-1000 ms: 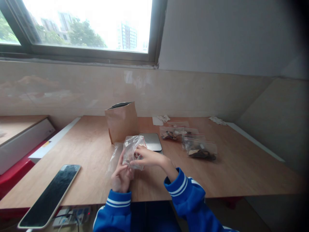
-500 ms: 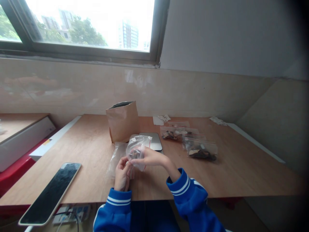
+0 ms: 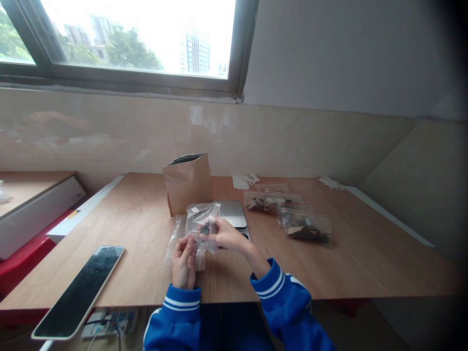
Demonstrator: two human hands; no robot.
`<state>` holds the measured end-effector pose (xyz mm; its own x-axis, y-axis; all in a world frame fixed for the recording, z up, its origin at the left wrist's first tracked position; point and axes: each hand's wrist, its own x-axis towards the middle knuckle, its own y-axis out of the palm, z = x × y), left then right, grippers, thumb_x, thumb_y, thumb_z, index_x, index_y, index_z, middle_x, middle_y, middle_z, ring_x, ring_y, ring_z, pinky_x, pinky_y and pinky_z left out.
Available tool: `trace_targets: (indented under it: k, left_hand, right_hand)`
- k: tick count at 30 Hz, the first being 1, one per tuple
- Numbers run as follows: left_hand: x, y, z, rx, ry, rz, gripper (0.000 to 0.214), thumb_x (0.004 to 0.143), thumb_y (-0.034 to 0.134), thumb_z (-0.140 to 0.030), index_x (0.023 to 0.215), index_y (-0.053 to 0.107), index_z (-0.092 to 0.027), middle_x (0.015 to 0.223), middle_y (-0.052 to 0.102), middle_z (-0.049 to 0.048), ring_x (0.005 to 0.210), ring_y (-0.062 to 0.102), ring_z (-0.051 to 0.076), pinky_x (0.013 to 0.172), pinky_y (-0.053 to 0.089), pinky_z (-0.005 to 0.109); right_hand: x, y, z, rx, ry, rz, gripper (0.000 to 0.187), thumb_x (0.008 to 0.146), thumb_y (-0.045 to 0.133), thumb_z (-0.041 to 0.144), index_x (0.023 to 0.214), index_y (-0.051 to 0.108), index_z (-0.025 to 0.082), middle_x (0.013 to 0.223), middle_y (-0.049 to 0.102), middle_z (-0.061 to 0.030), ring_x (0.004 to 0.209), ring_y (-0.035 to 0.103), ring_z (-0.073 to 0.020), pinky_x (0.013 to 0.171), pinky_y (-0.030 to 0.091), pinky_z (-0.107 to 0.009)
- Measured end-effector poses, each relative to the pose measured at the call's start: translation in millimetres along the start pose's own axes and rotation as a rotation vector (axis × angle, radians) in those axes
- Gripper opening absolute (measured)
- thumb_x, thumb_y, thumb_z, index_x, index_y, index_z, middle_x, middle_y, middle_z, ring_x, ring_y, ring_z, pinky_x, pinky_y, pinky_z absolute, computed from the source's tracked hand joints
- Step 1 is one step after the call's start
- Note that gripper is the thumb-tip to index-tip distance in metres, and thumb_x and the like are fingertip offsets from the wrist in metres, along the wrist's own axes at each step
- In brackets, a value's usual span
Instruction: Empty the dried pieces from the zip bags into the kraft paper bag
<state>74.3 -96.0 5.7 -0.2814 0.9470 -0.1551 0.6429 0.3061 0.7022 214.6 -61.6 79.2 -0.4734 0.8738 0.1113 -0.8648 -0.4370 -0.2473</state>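
My left hand (image 3: 184, 263) pinches the lower edge of a clear zip bag (image 3: 200, 214), which is tilted above the table. My right hand (image 3: 232, 237) has its fingers at the bag's mouth, partly inside it, closed around a small clump of dark dried pieces (image 3: 206, 228). What kind of dried stuff it is I cannot make out. Flat clear bags (image 3: 171, 246) lie beneath and beside my left hand. Just behind my hands is a small scale (image 3: 236, 213) with a metal plate, partly covered by the bag and my right hand.
An open brown paper bag (image 3: 188, 185) stands upright behind the scale. Several filled zip bags (image 3: 305, 228) lie to the right. A phone (image 3: 78, 292) overhangs the front left edge. White scraps (image 3: 250, 179) rest by the wall, and a power strip (image 3: 109, 324) shows below the table.
My right hand has drawn slightly right relative to the bag, with the dark pieces in its fingers. The bag has shifted a little left, uncovering more of the scale.
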Motion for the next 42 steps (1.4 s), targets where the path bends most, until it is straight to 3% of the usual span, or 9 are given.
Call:
trace_targets:
  k: [4,10,15,20,25,31,42]
  left_hand:
    - [0.5,-0.6,1.2,0.001,0.012,0.005,0.025,0.061,0.08,-0.023,0.079,0.064,-0.015,0.084,0.069,0.0,0.081,0.065,0.012,0.082,0.049,0.024]
    - [3.2,-2.7,0.0,-0.033,0.015,-0.077,0.022,0.064,0.077,-0.018,0.079,0.061,-0.016,0.077,0.064,-0.0041,0.072,0.062,0.007,0.072,0.049,0.017]
    - [5.6,-7.2,-0.4,-0.038,-0.098,-0.119,0.016,0.072,0.068,-0.013,0.085,0.059,-0.018,0.081,0.066,-0.0013,0.072,0.063,0.008,0.061,0.048,0.015]
    - [5.1,-10.0,0.7,-0.025,-0.122,-0.099,0.017,0.074,0.065,-0.015,0.09,0.06,-0.019,0.085,0.066,-0.0005,0.073,0.063,0.009,0.059,0.047,0.016]
    - [5.2,-9.0,0.4,-0.025,-0.12,-0.11,0.015,0.074,0.065,-0.017,0.089,0.06,-0.019,0.086,0.066,0.0008,0.077,0.064,0.011,0.065,0.048,0.02]
    - [5.4,-8.5,1.2,-0.032,-0.122,-0.103,0.014,0.075,0.063,-0.017,0.088,0.06,-0.019,0.085,0.067,0.0005,0.076,0.064,0.01,0.066,0.05,0.019]
    - [5.2,-7.9,-0.5,-0.029,-0.122,-0.082,0.016,0.075,0.063,-0.017,0.091,0.059,-0.019,0.084,0.068,0.0005,0.076,0.065,0.012,0.063,0.051,0.02]
  right_hand:
    - [5.3,2.7,-7.6,0.118,-0.007,-0.103,0.033,0.069,0.073,0.04,0.089,0.061,0.017,0.083,0.062,-0.0014,0.066,0.057,-0.0126,0.057,0.046,-0.024]
    - [20.8,-3.3,-10.3,0.202,-0.088,-0.394,0.035,0.07,0.07,0.044,0.089,0.058,0.017,0.092,0.064,-0.0056,0.083,0.061,-0.0164,0.075,0.05,-0.03]
    - [57.7,-30.4,29.4,0.151,-0.34,-0.583,0.03,0.082,0.058,0.044,0.096,0.05,0.019,0.102,0.059,-0.0081,0.091,0.061,-0.0167,0.079,0.052,-0.032]
    - [120.0,-55.5,69.2,-0.258,-0.588,-0.727,0.015,0.091,0.046,0.029,0.102,0.046,0.019,0.106,0.053,-0.0089,0.102,0.054,-0.0179,0.094,0.044,-0.036]
    - [153.7,-58.0,55.6,-0.537,-0.544,-0.59,0.022,0.088,0.033,0.009,0.105,0.045,0.017,0.106,0.049,-0.0109,0.099,0.052,-0.0186,0.093,0.044,-0.036]
    - [143.0,-50.2,32.5,-0.611,-0.484,-0.519,0.028,0.087,0.03,0.006,0.111,0.041,0.016,0.109,0.047,-0.0114,0.098,0.052,-0.0171,0.089,0.044,-0.033]
    - [116.7,-50.9,66.6,-0.868,-0.51,-0.442,0.034,0.078,0.031,-0.001,0.103,0.049,0.015,0.104,0.053,-0.012,0.102,0.049,-0.0221,0.092,0.042,-0.036]
